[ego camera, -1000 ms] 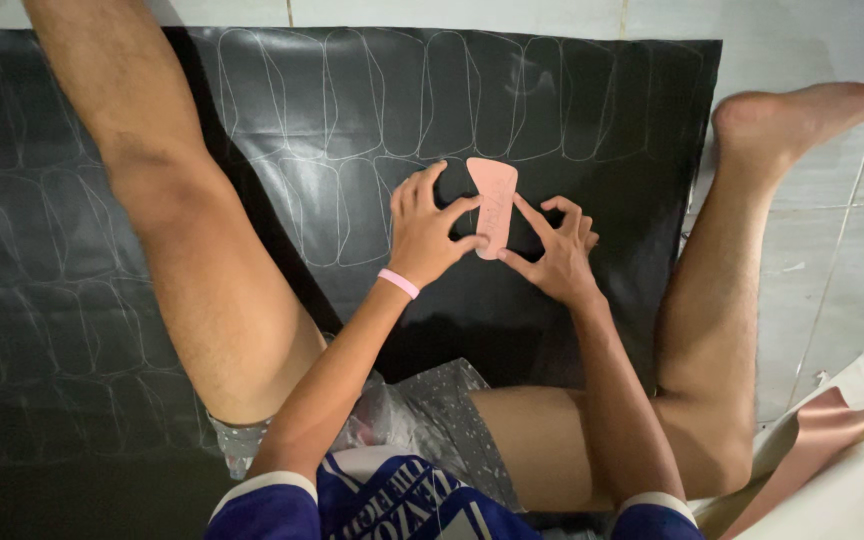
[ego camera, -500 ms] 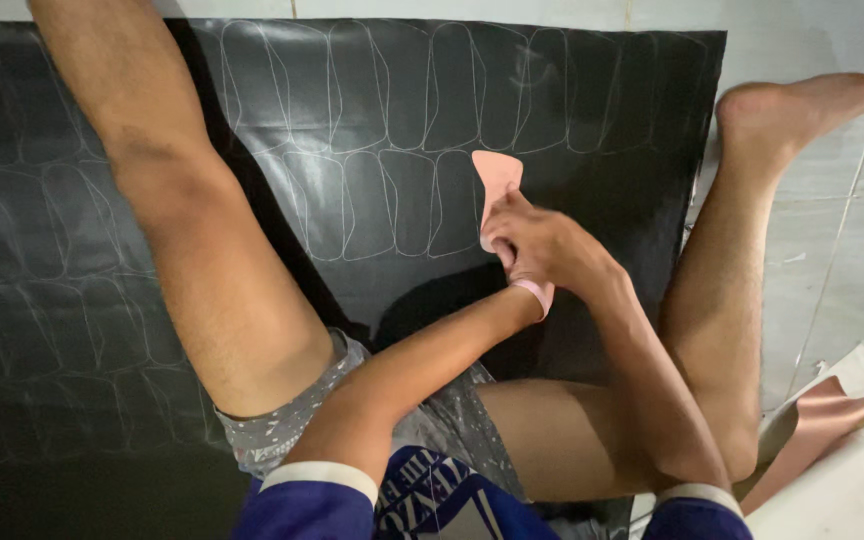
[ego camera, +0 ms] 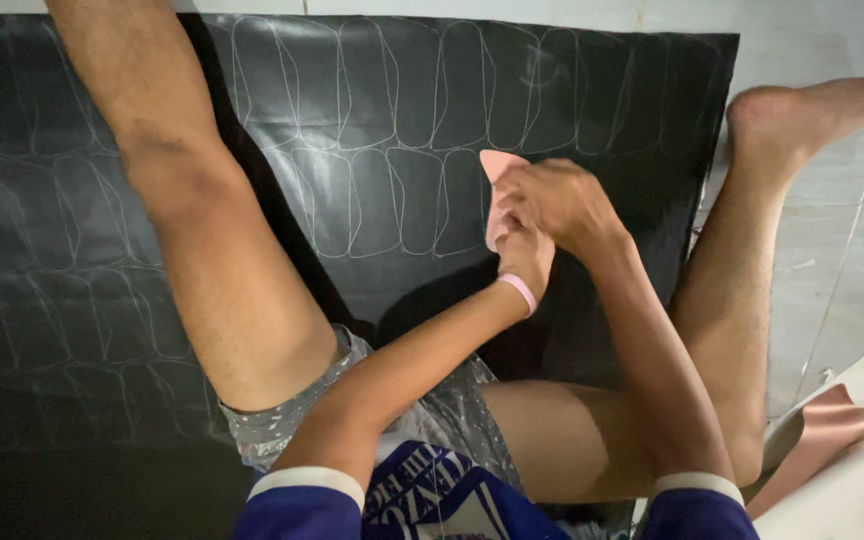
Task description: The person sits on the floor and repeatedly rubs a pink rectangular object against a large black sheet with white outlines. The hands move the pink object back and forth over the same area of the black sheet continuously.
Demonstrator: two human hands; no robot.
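- Head view, the only one: a black sheet (ego camera: pixel 572 90) is spread on a pale tiled floor (ego camera: pixel 832 250), with the person seated on it, legs apart.
- Many rows of pale traced outlines (ego camera: pixel 392 200) are seen on the black sheet, to the left of and above the hands; that much marking looks done.
- A pink template (ego camera: pixel 497 165), flat and narrow, is laid on the black sheet near its middle, at the right end of the outlined rows; only its top end is visible, the rest is covered by the hands.
- The right hand (ego camera: pixel 557 200) is curled over the pink template from the right, fingers bent and closed down on it; whether a pen or chalk is held cannot be told.
- The left hand (ego camera: pixel 524 255) is tucked just under the right hand, touching it, pressed on the lower part of the pink template; fingers are hidden, so the opening cannot be told. A pink wristband (ego camera: pixel 520 292) is worn on that wrist.
- The sheet area to the right of the pink template appears unmarked, so tracing is judged partly done, with that strip left.
- At the lower right, off the black sheet, a pinkish-brown sheet piece (ego camera: pixel 817 430) and white material (ego camera: pixel 852 500) are lying on the floor.
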